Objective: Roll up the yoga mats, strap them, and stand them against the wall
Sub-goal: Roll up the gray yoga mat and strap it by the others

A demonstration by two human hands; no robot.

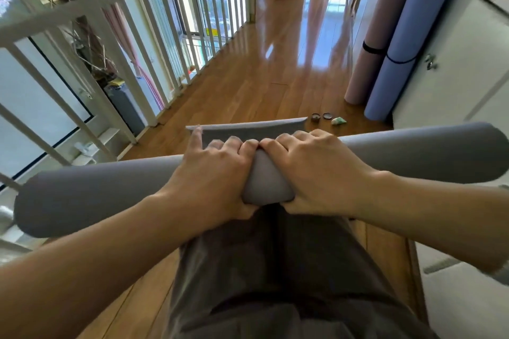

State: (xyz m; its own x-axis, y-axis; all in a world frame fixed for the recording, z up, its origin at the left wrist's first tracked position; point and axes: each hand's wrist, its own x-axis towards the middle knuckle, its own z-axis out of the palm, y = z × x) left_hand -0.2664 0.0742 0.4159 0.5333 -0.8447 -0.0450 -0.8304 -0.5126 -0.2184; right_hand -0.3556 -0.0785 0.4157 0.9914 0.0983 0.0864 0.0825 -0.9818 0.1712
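A grey yoga mat is rolled into a thick tube that lies crosswise in front of me. A short flat end of the mat still lies on the wooden floor beyond the roll. My left hand and my right hand grip the middle of the roll side by side, fingers curled over its top and thumbs underneath. My left index finger points out toward the flat end. A pink rolled mat and a blue rolled mat stand strapped against the white wall at the right.
A white railing runs along the left side of the wooden floor. Two small dark round objects and a green-white item lie on the floor by the standing mats. A white cabinet is at the right.
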